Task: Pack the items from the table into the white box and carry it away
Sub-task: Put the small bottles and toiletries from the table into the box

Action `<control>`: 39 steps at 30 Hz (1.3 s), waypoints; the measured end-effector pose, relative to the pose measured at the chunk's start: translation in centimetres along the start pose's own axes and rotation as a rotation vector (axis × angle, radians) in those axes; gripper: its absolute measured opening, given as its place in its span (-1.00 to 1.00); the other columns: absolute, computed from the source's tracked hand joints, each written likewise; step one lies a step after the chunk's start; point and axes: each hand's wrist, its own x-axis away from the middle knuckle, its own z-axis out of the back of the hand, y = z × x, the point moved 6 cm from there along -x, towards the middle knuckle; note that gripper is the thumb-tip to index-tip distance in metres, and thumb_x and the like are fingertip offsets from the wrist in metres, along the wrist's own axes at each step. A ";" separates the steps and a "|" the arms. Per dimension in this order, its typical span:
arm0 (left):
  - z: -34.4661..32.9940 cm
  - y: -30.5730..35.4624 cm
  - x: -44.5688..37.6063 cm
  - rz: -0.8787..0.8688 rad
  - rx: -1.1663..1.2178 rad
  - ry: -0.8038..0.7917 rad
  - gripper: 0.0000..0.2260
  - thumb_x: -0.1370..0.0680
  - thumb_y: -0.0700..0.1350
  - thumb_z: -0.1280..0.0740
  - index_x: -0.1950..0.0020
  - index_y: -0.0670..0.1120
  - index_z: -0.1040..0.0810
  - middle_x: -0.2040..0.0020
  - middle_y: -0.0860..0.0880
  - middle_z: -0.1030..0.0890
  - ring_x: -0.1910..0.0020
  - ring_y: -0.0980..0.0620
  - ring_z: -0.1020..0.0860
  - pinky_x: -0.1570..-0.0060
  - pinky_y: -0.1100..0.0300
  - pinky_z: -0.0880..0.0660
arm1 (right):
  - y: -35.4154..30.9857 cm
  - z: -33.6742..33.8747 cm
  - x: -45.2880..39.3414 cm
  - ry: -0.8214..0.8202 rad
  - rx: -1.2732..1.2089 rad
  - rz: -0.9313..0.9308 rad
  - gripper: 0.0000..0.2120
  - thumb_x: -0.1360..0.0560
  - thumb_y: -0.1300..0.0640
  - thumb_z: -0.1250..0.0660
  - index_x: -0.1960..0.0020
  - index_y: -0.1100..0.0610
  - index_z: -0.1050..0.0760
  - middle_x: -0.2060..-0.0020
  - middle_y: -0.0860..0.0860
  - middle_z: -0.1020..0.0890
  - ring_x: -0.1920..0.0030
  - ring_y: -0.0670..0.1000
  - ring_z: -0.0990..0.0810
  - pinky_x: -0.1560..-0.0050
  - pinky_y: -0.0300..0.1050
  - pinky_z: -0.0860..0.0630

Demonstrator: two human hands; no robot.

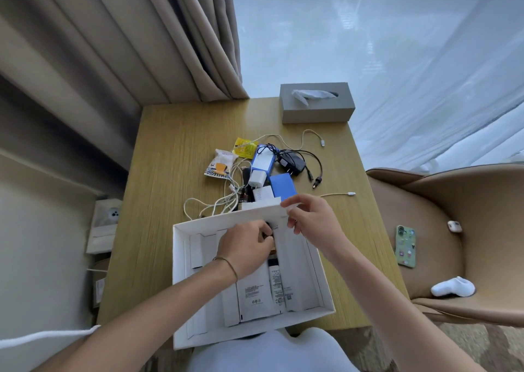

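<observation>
The white box lies open at the table's near edge, with white packets and a tube lying inside. My left hand is inside the box, fingers closed on a small dark item that is mostly hidden. My right hand pinches the box's far wall at its right end. Behind the box lies a pile: blue boxes, white chargers, a black adapter, white cables, a snack packet and a yellow sachet.
A grey tissue box stands at the table's far edge. To the right, a tan armchair holds a green phone, an earbud case and a white sock. Curtains hang behind; boxes sit on the floor at left.
</observation>
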 end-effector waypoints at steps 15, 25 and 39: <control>7.2 -1.5 -7.4 0.033 -0.017 0.116 -0.88 -0.50 -0.04 -0.32 0.04 0.11 -0.62 0.09 0.11 -0.63 0.07 0.03 -0.58 0.11 0.14 -0.52 | -5.1 -3.6 -12.5 -0.066 0.863 0.414 -0.65 -0.52 0.26 -0.22 -0.21 0.01 -0.59 -0.11 -0.01 -0.67 -0.12 0.09 -0.60 0.14 -0.09 -0.44; 7.6 -5.4 -8.1 0.109 -0.077 0.084 -0.88 -0.51 -0.07 -0.28 0.08 0.10 -0.60 0.07 0.07 -0.55 0.08 0.05 -0.55 0.04 0.10 -0.53 | -1.9 -10.3 -16.1 -0.409 1.544 0.791 -0.61 -0.50 0.23 -0.36 -0.31 0.13 -0.45 -0.23 0.12 -0.48 -0.08 0.13 -0.50 0.20 -0.05 -0.42; 5.7 -3.9 -10.4 -0.009 -0.117 -0.009 -0.83 -0.51 -0.12 -0.29 0.00 0.10 -0.62 0.14 0.12 -0.58 0.14 0.09 -0.55 0.27 0.19 -0.43 | -2.3 -7.8 -17.1 -0.187 1.067 0.581 -0.55 -0.43 0.05 -0.46 -0.27 0.05 -0.45 -0.11 0.01 -0.62 -0.10 0.08 -0.52 0.08 0.03 -0.56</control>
